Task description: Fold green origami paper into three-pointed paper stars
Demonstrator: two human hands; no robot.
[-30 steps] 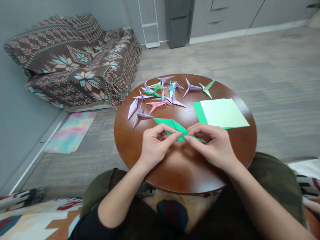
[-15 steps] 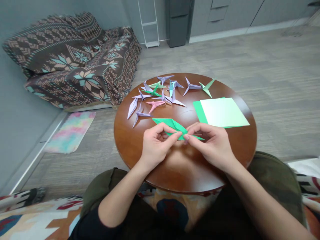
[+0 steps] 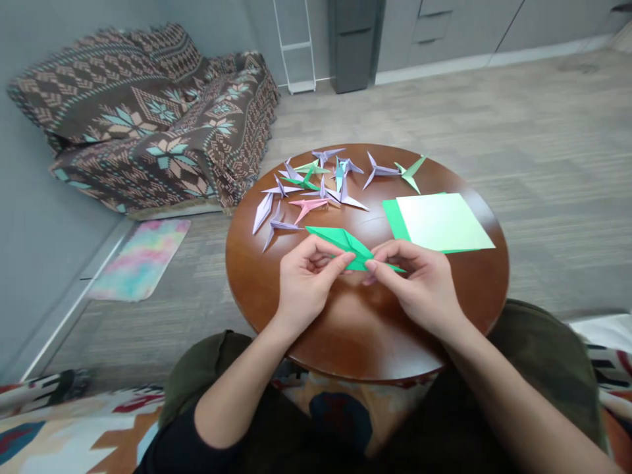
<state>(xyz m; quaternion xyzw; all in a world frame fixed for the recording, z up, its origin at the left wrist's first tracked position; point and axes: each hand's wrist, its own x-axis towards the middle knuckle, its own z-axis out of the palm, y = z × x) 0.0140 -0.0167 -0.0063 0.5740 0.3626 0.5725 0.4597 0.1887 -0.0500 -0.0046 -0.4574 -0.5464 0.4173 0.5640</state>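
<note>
Between my hands is a partly folded sheet of green origami paper (image 3: 340, 238), long and pointed, with creases across its middle. My left hand (image 3: 310, 271) pinches its near edge between thumb and fingers. On the other side, my right hand (image 3: 413, 275) grips it near the middle, and a thin green point sticks out past those fingers. Fingertips hide part of the lower edge. Beyond my left hand lie several folded paper cranes (image 3: 323, 191) in purple, green and pink. To the right sits a stack of square paper (image 3: 442, 220), pale green over darker green.
Everything rests on a round brown wooden table (image 3: 266, 289) in front of my knees. A sofa (image 3: 168, 131) under a patterned cover stands at the far left, with a pastel mat (image 3: 141, 260) on the floor beside it.
My left thumb has shifted slightly left and up along the paper, opening a wider gap between my two thumbs. The green paper has tilted a little, showing more of its face.
</note>
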